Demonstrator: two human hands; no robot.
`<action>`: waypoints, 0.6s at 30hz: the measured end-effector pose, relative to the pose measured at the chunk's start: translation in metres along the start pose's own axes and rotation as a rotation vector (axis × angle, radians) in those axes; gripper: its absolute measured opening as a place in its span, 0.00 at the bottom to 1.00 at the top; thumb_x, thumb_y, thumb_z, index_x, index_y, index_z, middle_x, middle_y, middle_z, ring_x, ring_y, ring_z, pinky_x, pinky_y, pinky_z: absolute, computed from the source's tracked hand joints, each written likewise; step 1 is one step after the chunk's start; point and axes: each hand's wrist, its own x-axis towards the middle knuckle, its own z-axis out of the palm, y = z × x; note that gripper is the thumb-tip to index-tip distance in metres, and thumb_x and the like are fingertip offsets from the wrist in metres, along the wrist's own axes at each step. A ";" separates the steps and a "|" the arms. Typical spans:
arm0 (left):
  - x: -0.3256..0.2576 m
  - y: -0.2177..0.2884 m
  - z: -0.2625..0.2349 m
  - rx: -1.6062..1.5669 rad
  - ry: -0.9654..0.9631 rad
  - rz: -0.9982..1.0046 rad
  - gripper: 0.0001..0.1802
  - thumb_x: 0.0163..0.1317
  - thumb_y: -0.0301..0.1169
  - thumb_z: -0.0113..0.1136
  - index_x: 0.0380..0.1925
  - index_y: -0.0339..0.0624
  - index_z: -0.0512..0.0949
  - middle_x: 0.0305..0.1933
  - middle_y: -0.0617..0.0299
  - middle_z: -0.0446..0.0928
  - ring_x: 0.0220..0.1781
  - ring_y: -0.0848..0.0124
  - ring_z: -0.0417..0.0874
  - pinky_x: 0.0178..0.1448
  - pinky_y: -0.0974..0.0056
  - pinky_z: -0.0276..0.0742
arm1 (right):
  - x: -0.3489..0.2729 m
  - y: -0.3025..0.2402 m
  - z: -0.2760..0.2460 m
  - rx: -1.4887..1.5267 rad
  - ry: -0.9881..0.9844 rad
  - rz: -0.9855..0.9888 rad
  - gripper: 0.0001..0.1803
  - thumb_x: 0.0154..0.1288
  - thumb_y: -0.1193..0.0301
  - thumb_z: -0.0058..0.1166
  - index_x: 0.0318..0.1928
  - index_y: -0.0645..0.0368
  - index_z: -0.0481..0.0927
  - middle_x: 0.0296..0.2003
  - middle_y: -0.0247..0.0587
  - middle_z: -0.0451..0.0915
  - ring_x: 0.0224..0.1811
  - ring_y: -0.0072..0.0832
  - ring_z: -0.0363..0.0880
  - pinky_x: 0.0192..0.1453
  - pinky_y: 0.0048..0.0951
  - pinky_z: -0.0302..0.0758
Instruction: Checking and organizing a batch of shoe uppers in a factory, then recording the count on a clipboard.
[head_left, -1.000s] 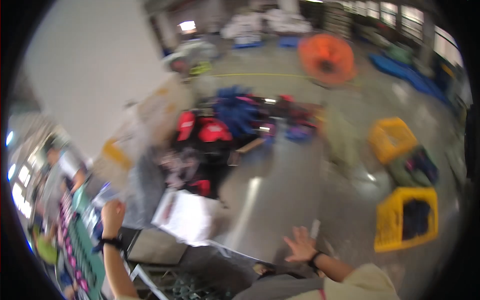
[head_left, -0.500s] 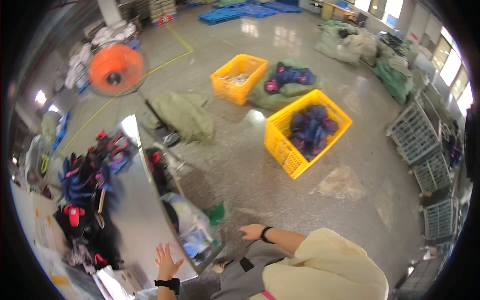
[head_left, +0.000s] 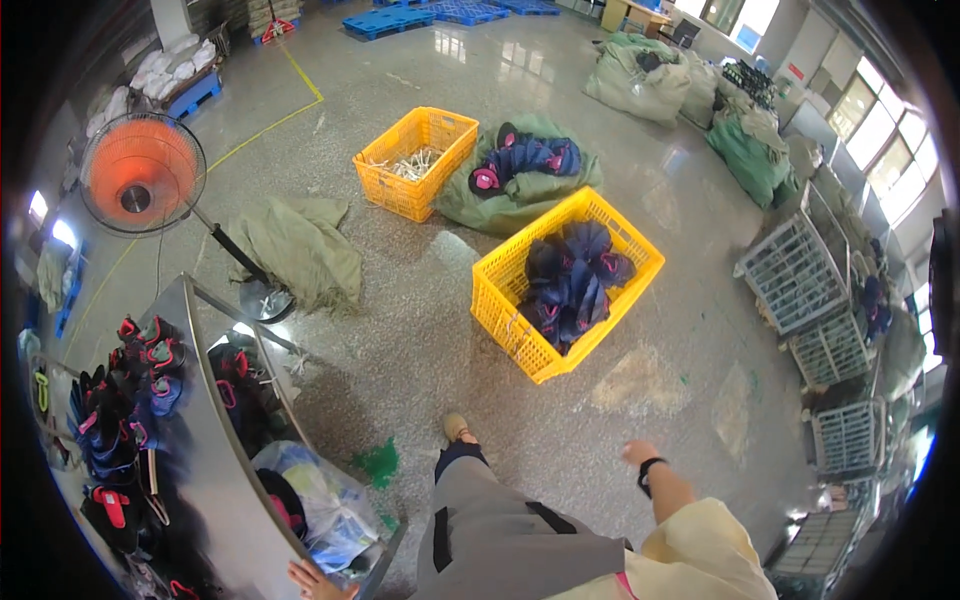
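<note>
My left hand (head_left: pixel 318 580) is at the near edge of the metal table (head_left: pixel 235 455), fingers apart, holding nothing visible. Piles of dark blue and black pieces with red and pink trim, looking like shoe uppers (head_left: pixel 105 425), cover the table's left side. My right hand (head_left: pixel 640 453) hangs over the floor at my right, smeared by motion, so its fingers are unclear. Ahead of me a yellow crate (head_left: pixel 510 340) holds dark blue pieces (head_left: pixel 575 280) of the same look. One of my legs is stretched forward in a step.
An orange crate (head_left: pixel 395 190) with pale strips stands beyond, beside a green sack (head_left: pixel 470 210) bearing more dark blue pieces. A fan (head_left: pixel 135 200) and a crumpled sack (head_left: pixel 305 250) are at left. Bagged goods (head_left: pixel 345 500) sit under the table. Wire cages (head_left: pixel 800 265) line the right.
My view has shifted, and the crates and table now appear further left. My left hand has lowered to the table's near edge. My right hand has swung out to the right, and one foot has come forward.
</note>
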 end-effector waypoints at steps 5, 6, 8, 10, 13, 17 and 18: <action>-0.005 0.017 -0.001 0.226 0.073 -0.076 0.61 0.48 0.64 0.53 0.68 0.37 0.34 0.71 0.38 0.33 0.72 0.39 0.34 0.63 0.33 0.52 | 0.048 -0.095 -0.046 -0.097 -0.073 -0.543 0.28 0.54 0.58 0.55 0.55 0.55 0.71 0.54 0.50 0.71 0.57 0.46 0.68 0.61 0.41 0.65; -0.008 0.018 0.003 0.220 0.061 -0.103 0.61 0.48 0.64 0.53 0.68 0.37 0.34 0.71 0.38 0.33 0.72 0.39 0.34 0.63 0.33 0.52 | 0.057 -0.120 -0.077 -0.054 -0.057 -0.615 0.27 0.54 0.58 0.56 0.53 0.57 0.73 0.53 0.51 0.71 0.56 0.47 0.68 0.61 0.41 0.65; 0.009 0.018 -0.001 0.227 0.037 -0.306 0.58 0.48 0.63 0.55 0.67 0.36 0.41 0.70 0.38 0.40 0.72 0.43 0.42 0.66 0.37 0.51 | 0.104 -0.135 -0.118 0.018 0.067 -0.558 0.28 0.52 0.60 0.57 0.54 0.57 0.72 0.53 0.50 0.70 0.56 0.46 0.69 0.60 0.41 0.67; 0.010 0.065 -0.055 0.013 -0.053 -0.377 0.55 0.49 0.60 0.57 0.66 0.35 0.46 0.68 0.39 0.46 0.70 0.45 0.46 0.67 0.40 0.50 | 0.137 -0.148 -0.176 -0.078 0.117 -0.501 0.27 0.52 0.62 0.56 0.54 0.56 0.72 0.55 0.49 0.68 0.56 0.45 0.70 0.59 0.40 0.68; 0.003 0.101 -0.060 -0.128 0.131 -0.441 0.43 0.50 0.51 0.60 0.63 0.43 0.57 0.62 0.45 0.61 0.66 0.48 0.59 0.66 0.44 0.53 | 0.186 -0.150 -0.245 -0.038 0.194 -0.471 0.25 0.52 0.66 0.58 0.53 0.51 0.72 0.54 0.46 0.67 0.55 0.44 0.70 0.58 0.38 0.69; -0.037 0.205 -0.066 0.050 -0.099 -0.288 0.27 0.56 0.40 0.52 0.54 0.37 0.68 0.52 0.45 0.72 0.56 0.50 0.71 0.57 0.54 0.67 | 0.238 -0.140 -0.290 0.058 0.258 -0.347 0.31 0.50 0.73 0.60 0.57 0.55 0.67 0.64 0.48 0.56 0.60 0.44 0.66 0.62 0.34 0.66; -0.055 0.232 -0.056 -0.088 -0.131 -0.157 0.23 0.61 0.39 0.48 0.53 0.37 0.69 0.52 0.47 0.72 0.55 0.54 0.71 0.55 0.55 0.69 | 0.246 -0.132 -0.295 -0.025 0.221 -0.329 0.33 0.50 0.73 0.60 0.59 0.53 0.65 0.66 0.47 0.53 0.61 0.44 0.66 0.62 0.35 0.66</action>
